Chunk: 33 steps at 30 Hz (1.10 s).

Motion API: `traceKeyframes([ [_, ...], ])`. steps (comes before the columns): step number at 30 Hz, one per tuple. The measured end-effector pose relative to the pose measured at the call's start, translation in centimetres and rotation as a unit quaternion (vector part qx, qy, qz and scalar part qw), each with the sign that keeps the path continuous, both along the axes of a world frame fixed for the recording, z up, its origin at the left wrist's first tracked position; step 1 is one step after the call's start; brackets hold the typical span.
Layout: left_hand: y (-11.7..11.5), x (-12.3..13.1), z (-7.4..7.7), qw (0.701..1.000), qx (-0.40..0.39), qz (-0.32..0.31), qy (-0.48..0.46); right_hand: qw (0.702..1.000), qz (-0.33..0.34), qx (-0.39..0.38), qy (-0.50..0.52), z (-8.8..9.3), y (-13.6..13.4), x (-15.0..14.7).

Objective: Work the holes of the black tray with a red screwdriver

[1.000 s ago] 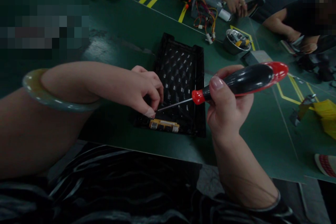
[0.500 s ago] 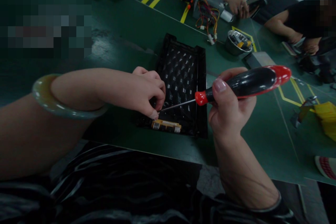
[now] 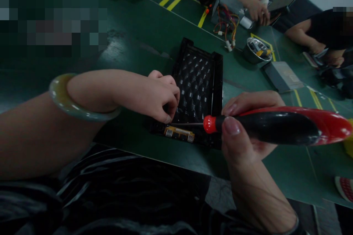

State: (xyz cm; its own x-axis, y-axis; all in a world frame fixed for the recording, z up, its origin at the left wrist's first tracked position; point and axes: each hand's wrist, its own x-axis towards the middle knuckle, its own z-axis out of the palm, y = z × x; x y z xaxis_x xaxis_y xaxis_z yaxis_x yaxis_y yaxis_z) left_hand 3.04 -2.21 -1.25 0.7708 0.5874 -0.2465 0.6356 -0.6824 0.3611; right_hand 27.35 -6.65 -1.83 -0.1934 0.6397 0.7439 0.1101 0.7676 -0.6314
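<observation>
Screwdriver (image 3: pixel 278 126) lowered — black panel (image 3: pixel 194 86), near table edge (image 3: pixel 179 163)

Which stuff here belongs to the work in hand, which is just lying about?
In hand:
- red-and-black screwdriver, in right hand
- circuit board, beside left hand
- black panel around it

Lying about, seemingly:
- metal bowl
- coloured cables
- flat grey piece

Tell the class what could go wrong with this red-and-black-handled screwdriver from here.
The screwdriver in the right hand points toward the left hand, so a slip might jab the thumb. Its thin metal shaft lies close to the small orange circuit board in the black textured tray, so it could scratch that.
</observation>
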Motion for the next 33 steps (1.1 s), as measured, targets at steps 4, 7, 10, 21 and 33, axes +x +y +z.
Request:
traceKeyframes([
  [4,0.0,-0.2,-0.2,1.000,0.004,-0.008,-0.016,0.999,-0.013,0.046,0.006,0.1,0.0,-0.5],
  [7,0.1,-0.3,-0.2,1.000,0.008,-0.011,-0.014,0.999,-0.017,0.045,-0.008,0.3,0.1,-0.7],
  [10,0.1,-0.3,-0.1,1.000,0.007,-0.009,-0.005,0.999,-0.022,0.028,-0.017,0.2,0.4,-0.5],
  [21,0.1,-0.2,-0.1,1.000,-0.013,0.002,-0.006,0.995,0.086,0.046,-0.024,0.3,1.4,0.1],
  [33,0.1,-0.1,0.1,1.000,0.003,-0.007,0.005,0.996,0.084,-0.025,0.005,0.1,1.0,-0.2],
])
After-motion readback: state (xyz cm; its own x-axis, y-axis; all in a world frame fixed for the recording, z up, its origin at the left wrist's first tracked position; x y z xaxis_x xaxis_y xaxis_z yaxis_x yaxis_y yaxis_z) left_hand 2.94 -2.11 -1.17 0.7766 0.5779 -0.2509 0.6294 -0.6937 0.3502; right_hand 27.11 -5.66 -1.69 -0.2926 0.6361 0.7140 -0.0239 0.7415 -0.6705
